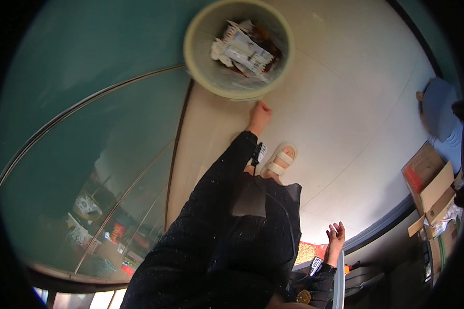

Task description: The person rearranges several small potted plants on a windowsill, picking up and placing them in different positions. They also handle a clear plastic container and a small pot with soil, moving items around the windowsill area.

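My left hand [260,117] reaches forward with its fingers curled closed at the near edge of a pale trash bin [195,62]. The fingers meet the rim where a thin handle shows, though the exact grip is partly hidden. Inside the bin, crumpled wrappers [242,49], white tissue and dark brown scraps lie in a heap. Off to the lower right, my right hand [335,239] is raised with its fingers apart, holding nothing. Both forearms are in black sleeves, and each wrist carries a small marked device.
Glossy green cabinet fronts [87,87] run along the left, reflecting clutter. An opened cardboard box [428,177] and a blue-grey item [441,110] stand at the right. My sandalled foot [282,158] is on the pale floor [345,113]. A red-edged patch [309,252] shows near my right wrist.
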`<action>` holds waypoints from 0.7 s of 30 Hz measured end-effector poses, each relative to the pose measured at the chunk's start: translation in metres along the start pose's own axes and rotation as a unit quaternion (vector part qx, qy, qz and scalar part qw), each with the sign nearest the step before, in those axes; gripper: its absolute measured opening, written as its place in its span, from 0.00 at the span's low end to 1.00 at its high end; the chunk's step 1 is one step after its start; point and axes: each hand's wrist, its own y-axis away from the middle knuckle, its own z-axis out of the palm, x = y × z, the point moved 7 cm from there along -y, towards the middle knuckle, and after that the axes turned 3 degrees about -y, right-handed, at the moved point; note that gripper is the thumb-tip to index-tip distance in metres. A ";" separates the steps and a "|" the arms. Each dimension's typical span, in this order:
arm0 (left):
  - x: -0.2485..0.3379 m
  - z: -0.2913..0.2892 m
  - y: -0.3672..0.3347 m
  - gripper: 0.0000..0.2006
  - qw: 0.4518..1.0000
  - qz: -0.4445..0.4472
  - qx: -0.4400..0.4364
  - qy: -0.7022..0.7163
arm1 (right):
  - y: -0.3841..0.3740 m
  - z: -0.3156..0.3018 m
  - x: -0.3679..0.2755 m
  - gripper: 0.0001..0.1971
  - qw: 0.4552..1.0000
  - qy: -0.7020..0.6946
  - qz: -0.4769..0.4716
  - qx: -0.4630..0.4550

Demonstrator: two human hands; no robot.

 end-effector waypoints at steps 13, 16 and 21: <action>0.230 -0.273 0.414 0.08 0.807 0.183 -0.293 0.479 | 0.138 -0.021 -0.244 0.30 0.960 -0.002 -0.239 -0.144; 0.236 -0.358 0.484 0.11 0.810 0.235 -0.195 0.501 | 0.178 -0.012 -0.317 0.30 0.941 0.014 -0.297 -0.164; 0.170 -0.483 0.553 0.15 0.742 0.224 0.027 0.631 | 0.264 0.054 -0.414 0.30 0.902 0.046 -0.369 -0.218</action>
